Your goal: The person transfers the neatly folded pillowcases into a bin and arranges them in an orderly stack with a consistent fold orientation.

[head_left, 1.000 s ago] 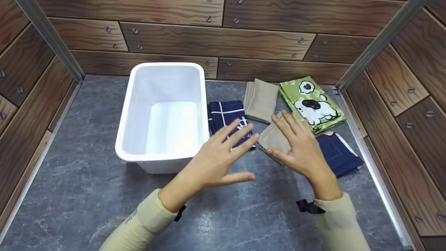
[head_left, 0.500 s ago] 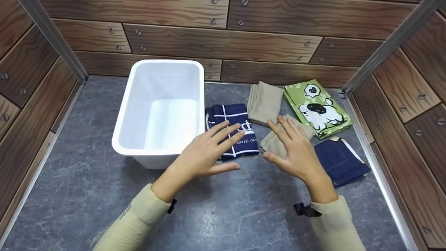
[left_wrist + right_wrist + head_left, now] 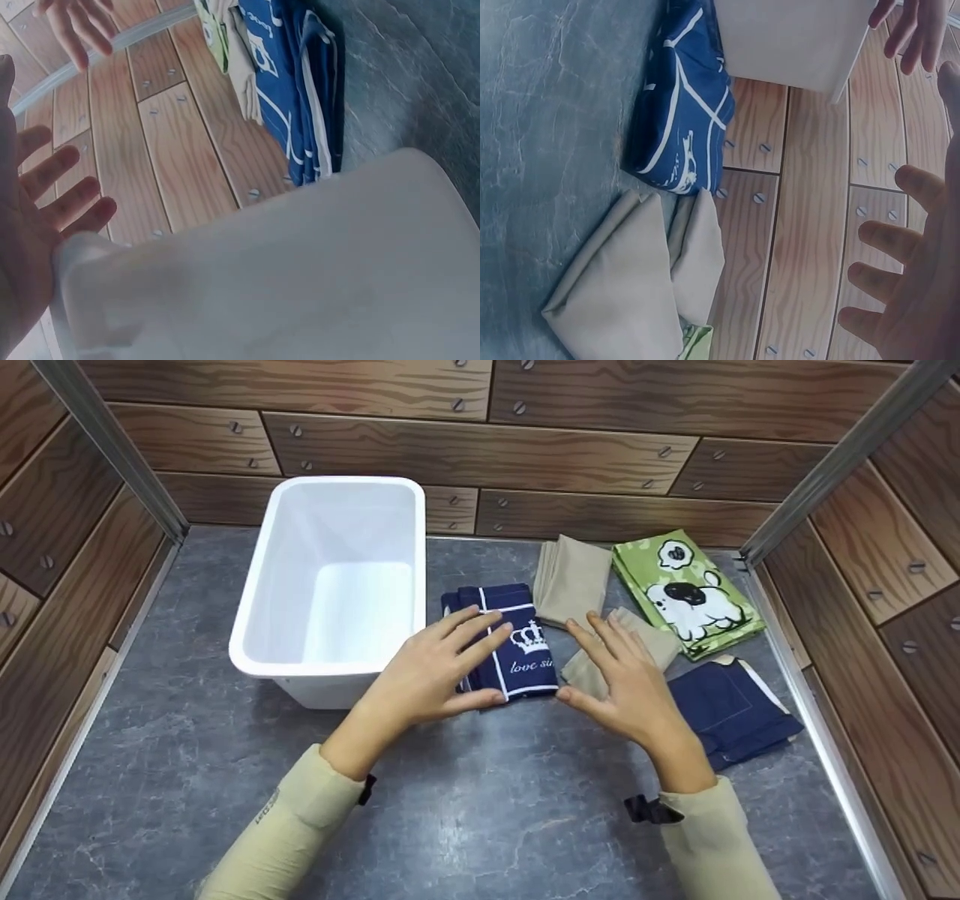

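Looks barely begun, with left hand (image 3: pixel 429 667) and right hand (image 3: pixel 628 686) spread, gripping nothing, and all folded cloths (image 3: pixel 660 639) outside at twelve-to-two o'clock, beside the eleven-o'clock white tub (image 3: pixel 330 669).

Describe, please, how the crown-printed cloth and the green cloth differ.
The crown-printed cloth is navy with white lines; the green cloth shows a cartoon animal. The crown-printed cloth lies beside the white tub; the green cloth lies farther right. Both are folded.
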Demonstrator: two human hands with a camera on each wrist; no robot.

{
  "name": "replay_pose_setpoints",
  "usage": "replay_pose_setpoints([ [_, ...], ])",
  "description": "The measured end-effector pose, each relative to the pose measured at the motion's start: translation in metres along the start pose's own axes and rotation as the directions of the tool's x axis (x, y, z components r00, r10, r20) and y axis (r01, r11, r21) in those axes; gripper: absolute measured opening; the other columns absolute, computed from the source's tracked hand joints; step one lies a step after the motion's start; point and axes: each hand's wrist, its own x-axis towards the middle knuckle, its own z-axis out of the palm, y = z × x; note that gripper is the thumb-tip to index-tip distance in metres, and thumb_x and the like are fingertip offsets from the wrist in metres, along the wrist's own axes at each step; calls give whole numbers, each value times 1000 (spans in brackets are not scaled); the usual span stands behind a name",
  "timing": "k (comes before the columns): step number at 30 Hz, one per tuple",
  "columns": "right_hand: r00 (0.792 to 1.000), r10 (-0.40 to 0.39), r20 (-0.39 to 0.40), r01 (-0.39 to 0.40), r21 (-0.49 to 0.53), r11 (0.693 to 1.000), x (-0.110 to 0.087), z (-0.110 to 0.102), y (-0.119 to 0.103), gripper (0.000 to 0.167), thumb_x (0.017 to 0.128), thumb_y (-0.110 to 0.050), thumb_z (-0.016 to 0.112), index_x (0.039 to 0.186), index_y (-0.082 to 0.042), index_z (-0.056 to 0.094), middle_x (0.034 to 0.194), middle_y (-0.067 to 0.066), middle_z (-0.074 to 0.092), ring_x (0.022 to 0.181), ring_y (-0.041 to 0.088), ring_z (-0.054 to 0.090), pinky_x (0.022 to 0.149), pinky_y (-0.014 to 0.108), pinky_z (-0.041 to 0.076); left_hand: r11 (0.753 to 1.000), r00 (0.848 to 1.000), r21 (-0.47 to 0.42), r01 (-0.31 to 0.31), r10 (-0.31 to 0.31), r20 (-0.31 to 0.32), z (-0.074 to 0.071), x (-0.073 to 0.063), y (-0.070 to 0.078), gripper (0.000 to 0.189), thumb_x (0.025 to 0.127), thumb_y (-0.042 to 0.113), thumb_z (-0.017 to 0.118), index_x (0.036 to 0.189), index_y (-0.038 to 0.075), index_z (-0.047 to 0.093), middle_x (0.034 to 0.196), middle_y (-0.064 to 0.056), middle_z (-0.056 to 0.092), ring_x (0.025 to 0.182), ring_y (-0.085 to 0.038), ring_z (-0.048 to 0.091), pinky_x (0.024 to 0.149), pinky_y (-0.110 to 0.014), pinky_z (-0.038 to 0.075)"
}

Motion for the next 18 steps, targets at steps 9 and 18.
replay_pose_setpoints([
  [9,999,-3,35,3,18,1000,0,13,-1,88,83,-61,68,157,-33,31,162,10,31,149,42,21,119,63,16,995,993,11,-101,101,-60,17,-3,25,80,91,66,56,151,15,44,153,-11,46,143,-33,38,116,-44,36],
  [18,999,-32,33,31,16,999,1,31,0,88,81,-63,69,155,-29,36,159,15,35,146,45,26,119,62,19,997,998,-50,-53,54,32,48,-13,27,78,93,67,50,151,16,45,158,-11,37,149,-34,27,121,-44,28],
])
